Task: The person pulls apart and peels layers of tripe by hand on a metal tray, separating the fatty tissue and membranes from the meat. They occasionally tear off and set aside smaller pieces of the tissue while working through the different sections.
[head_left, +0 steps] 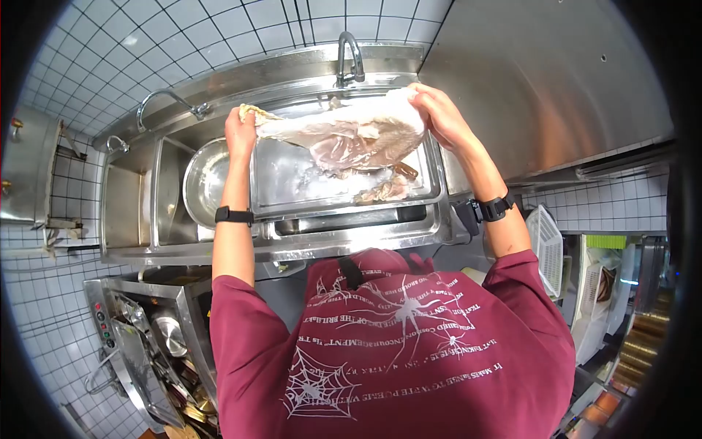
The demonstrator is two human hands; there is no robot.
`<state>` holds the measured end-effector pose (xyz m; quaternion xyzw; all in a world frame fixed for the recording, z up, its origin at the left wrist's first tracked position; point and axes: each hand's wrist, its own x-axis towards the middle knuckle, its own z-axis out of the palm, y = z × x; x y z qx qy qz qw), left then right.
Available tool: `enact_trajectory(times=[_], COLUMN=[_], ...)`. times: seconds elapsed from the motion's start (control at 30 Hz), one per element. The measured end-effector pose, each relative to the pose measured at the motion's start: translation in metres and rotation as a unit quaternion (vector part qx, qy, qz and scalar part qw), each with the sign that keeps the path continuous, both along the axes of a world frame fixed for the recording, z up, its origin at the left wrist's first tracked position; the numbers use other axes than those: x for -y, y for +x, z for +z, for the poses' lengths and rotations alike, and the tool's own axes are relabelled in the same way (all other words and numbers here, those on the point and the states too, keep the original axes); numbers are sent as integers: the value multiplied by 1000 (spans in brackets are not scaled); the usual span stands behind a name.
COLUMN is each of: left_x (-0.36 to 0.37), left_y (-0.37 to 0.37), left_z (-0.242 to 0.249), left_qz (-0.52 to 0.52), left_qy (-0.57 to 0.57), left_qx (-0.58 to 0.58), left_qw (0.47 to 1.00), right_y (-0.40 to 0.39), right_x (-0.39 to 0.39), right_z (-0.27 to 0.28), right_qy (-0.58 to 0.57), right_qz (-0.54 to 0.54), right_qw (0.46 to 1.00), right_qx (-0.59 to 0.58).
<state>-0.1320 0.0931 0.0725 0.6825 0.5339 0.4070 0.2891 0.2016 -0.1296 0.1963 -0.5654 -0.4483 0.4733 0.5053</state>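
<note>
A large piece of raw meat, with pale whitish skin and pinkish, glossy flesh, is stretched sideways over a metal tray in the sink. My left hand is closed around its narrow, yellowish end. At the broad white end on the other side, my right hand grips the upper corner, with its fingertips partly hidden. Beneath the hanging meat, a smaller ragged piece of meat lies near the tray's front right, beside a brown object I cannot identify.
A curved faucet stands behind the tray, and another faucet is further left. A round metal basin sits in the middle sink compartment. To the right rises a steel panel. A white plastic basket stands low at the right.
</note>
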Motion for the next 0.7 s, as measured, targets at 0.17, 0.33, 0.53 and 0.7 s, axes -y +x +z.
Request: enact_trajectory(times=[0.17,0.33,0.53,0.7], left_x=[16,111,160,163], left_y=[29,71,112,109], left_z=[0,12,-3,-12], left_qz=[-15,-286,-328,-355], left_qy=[-203,-82,-134,-215], left_qx=[57,69,117,257], left_qw=[977,952,928,873], right_y=[-33,-40,-39,-14], right_x=[-7,-16,-8,4], right_z=[26,23,29,23], right_qy=[0,-48,-84,-101], right_qz=[10,36,53,82], right_qw=[1000,998,995,991], right_qx=[-18,-4,-2,-5])
